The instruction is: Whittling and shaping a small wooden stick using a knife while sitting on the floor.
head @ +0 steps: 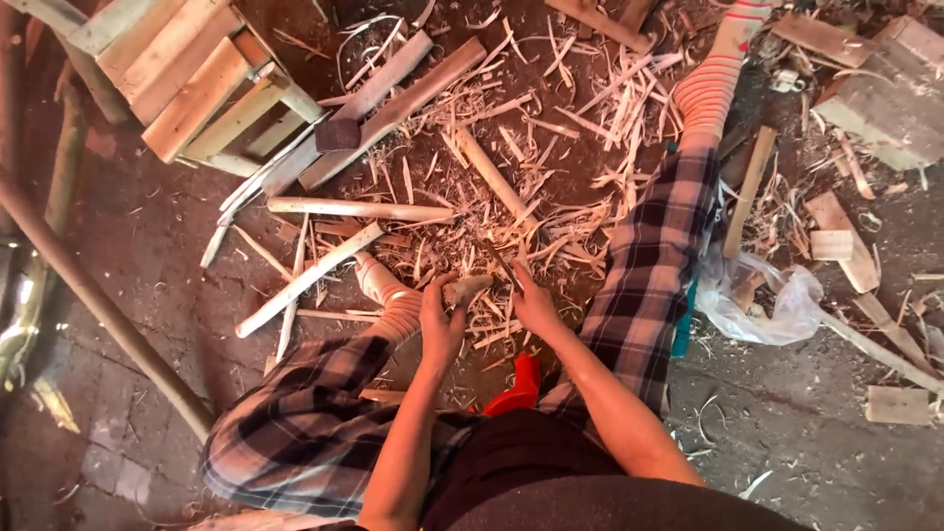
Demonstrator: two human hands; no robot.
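Camera setup, one view only. I have a single head-worn camera, looking steeply down from above the seated wearer. Nearest the lens, at the bottom edge: torso and forearms. Mid-frame, close: the left hand (440,320) and right hand (536,305), between the outstretched legs. Far field, top: the floor (147,236) strewn with wood shavings (551,221). No second view overlaps it.

My right hand (536,305) hides most of its thin tool; the stool (192,84) is cut off at the top edge.
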